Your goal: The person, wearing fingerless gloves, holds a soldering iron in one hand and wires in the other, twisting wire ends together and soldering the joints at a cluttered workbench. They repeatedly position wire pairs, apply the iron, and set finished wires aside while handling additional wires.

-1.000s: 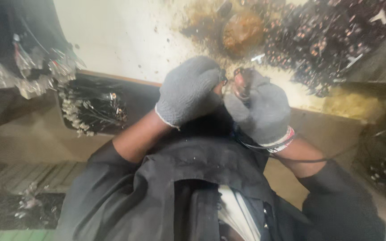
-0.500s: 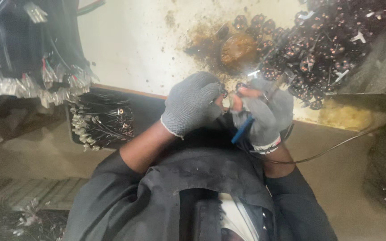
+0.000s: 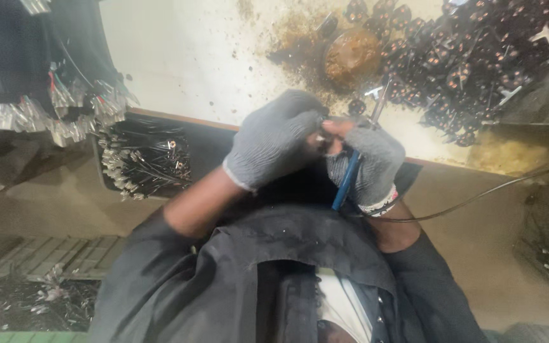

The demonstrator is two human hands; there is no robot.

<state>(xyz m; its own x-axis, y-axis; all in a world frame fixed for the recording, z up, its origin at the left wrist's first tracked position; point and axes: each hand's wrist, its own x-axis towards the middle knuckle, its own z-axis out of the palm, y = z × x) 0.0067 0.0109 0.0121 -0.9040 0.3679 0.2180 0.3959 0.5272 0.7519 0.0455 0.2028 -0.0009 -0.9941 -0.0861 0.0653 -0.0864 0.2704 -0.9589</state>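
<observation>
Grey knit gloves [image 3: 274,143], blue-handled tool [image 3: 345,181], rust-stained white tabletop [image 3: 192,57]

Two gray-gloved hands, left [image 3: 274,143] and right [image 3: 370,166], one blue-handled soldering iron [image 3: 349,178], one round solder-stained tin [image 3: 351,54], and countless small dark parts [image 3: 478,57].

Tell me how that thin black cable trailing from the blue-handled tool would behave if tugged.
The black cable sags in a loose curve, so it is probably floppy and light. It runs from the blue-handled tool in the right hand, so a tug would likely drag the tool.
</observation>
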